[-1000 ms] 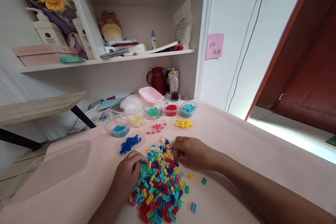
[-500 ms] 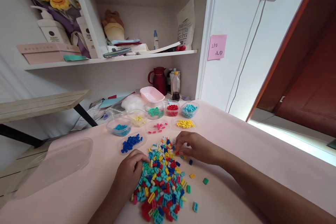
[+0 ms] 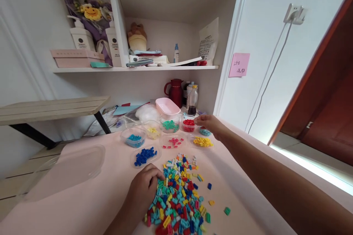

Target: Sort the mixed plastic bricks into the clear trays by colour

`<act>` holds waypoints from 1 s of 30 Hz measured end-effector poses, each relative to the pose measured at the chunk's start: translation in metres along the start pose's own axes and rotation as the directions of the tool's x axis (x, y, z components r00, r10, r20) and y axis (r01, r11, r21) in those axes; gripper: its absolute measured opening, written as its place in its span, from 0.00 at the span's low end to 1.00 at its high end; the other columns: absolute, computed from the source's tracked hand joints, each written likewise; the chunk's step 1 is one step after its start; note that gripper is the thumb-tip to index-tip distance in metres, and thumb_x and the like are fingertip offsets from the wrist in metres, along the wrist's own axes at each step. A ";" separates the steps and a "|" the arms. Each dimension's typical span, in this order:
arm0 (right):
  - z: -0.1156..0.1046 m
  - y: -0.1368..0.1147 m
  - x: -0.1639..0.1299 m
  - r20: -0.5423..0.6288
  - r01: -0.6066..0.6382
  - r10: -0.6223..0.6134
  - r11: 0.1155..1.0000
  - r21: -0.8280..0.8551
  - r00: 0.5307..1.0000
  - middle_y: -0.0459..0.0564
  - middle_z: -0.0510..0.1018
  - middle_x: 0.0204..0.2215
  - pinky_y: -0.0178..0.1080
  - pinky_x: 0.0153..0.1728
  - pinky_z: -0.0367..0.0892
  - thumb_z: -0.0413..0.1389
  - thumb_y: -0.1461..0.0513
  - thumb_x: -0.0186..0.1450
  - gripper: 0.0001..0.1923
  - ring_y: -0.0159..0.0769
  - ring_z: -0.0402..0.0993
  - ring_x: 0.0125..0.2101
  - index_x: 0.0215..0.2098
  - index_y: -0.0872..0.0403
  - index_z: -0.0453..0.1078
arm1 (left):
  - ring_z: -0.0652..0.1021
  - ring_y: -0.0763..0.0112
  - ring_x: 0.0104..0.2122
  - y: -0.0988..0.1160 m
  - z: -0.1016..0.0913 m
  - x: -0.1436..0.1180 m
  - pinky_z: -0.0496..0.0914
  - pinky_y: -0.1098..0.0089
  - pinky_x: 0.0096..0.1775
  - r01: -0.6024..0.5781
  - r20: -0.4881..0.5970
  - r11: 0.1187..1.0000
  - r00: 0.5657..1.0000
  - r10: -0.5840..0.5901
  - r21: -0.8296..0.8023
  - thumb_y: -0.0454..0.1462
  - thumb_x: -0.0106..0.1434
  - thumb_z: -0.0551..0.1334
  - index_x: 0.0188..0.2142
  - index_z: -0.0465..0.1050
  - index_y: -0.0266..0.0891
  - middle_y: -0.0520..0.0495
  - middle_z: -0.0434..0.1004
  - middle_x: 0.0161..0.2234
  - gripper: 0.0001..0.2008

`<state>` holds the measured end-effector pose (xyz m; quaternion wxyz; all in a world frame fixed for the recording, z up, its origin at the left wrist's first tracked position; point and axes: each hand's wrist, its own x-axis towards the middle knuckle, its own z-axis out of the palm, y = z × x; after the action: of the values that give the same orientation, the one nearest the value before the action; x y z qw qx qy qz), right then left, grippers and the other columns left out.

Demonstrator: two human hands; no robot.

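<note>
Pale pink desk (image 3: 248, 161) under white shelves carries everything. At 9 o'clock lies a clear lid (image 3: 68, 167). The left hand (image 3: 145, 189) rests on the 9 o'clock edge of the mixed brick pile (image 3: 179, 196), fingers curled and close together; if they pinch a brick I cannot tell. At 12 o'clock stand small tubs by colour. The right hand (image 3: 208, 122) reaches over the red tub (image 3: 188, 125), fingertips close together; a brick between them is not visible. I judge it best to release low, directly above the matching tub.

Right hand (image 3: 207, 122) over red-brick tub (image 3: 188, 125)
</note>
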<state>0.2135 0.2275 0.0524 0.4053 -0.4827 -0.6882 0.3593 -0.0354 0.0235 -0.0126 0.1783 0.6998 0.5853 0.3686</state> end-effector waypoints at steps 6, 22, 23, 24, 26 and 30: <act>0.010 -0.012 0.029 -0.202 0.008 -0.016 0.999 -0.036 0.979 0.54 0.77 0.37 0.39 0.32 0.66 0.57 0.59 0.57 0.16 0.41 0.73 0.37 0.43 0.55 0.71 | 0.77 0.66 0.32 0.003 -0.001 -0.001 0.69 0.69 0.36 0.025 -0.054 0.997 0.998 -0.029 -0.071 0.30 0.57 0.51 0.28 0.78 0.42 0.48 0.77 0.30 0.16; 0.014 -0.017 -0.125 0.418 0.316 -0.250 0.944 -0.095 0.874 0.49 0.77 0.37 0.37 0.33 0.67 0.54 0.59 0.63 0.08 0.35 0.72 0.35 0.37 0.50 0.76 | 0.74 0.73 0.23 0.003 -0.001 -0.002 0.70 0.73 0.28 0.080 -0.028 0.991 0.996 -0.083 -0.108 0.31 0.58 0.51 0.29 0.77 0.41 0.49 0.77 0.32 0.15; 0.013 -0.015 -0.125 0.445 0.325 -0.254 0.941 -0.091 0.859 0.49 0.77 0.36 0.36 0.33 0.67 0.54 0.60 0.64 0.08 0.35 0.72 0.35 0.37 0.50 0.76 | 0.74 0.73 0.24 0.004 -0.002 -0.002 0.70 0.73 0.28 0.081 -0.028 0.991 0.996 -0.084 -0.105 0.31 0.58 0.51 0.29 0.77 0.41 0.49 0.77 0.32 0.15; 0.013 -0.014 -0.125 0.467 0.328 -0.257 0.942 -0.076 0.846 0.49 0.76 0.36 0.36 0.34 0.68 0.54 0.60 0.64 0.08 0.34 0.72 0.34 0.37 0.50 0.76 | 0.74 0.73 0.24 0.005 -0.002 -0.002 0.70 0.73 0.28 0.081 -0.028 0.992 0.996 -0.084 -0.101 0.31 0.58 0.51 0.29 0.77 0.41 0.49 0.77 0.32 0.15; 0.014 -0.013 -0.127 0.494 0.337 -0.270 0.940 -0.050 0.826 0.49 0.76 0.36 0.37 0.36 0.69 0.55 0.62 0.63 0.08 0.34 0.72 0.34 0.37 0.50 0.76 | 0.74 0.73 0.23 0.006 -0.003 -0.002 0.70 0.72 0.28 0.079 -0.027 0.993 0.996 -0.081 -0.086 0.32 0.59 0.51 0.28 0.77 0.41 0.49 0.77 0.33 0.15; 0.020 -0.016 -0.134 0.566 0.391 -0.275 0.916 -0.092 0.777 0.49 0.76 0.39 0.36 0.38 0.68 0.55 0.64 0.63 0.10 0.34 0.72 0.37 0.41 0.48 0.76 | 0.74 0.73 0.22 0.006 -0.003 -0.001 0.70 0.72 0.28 0.068 -0.036 0.995 0.997 -0.071 -0.076 0.33 0.59 0.52 0.27 0.77 0.41 0.49 0.78 0.32 0.14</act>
<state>0.2166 0.0933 0.0303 0.1998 -0.2701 -0.8820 0.3305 -0.0332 0.0210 -0.0069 0.2055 0.6648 0.5984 0.3971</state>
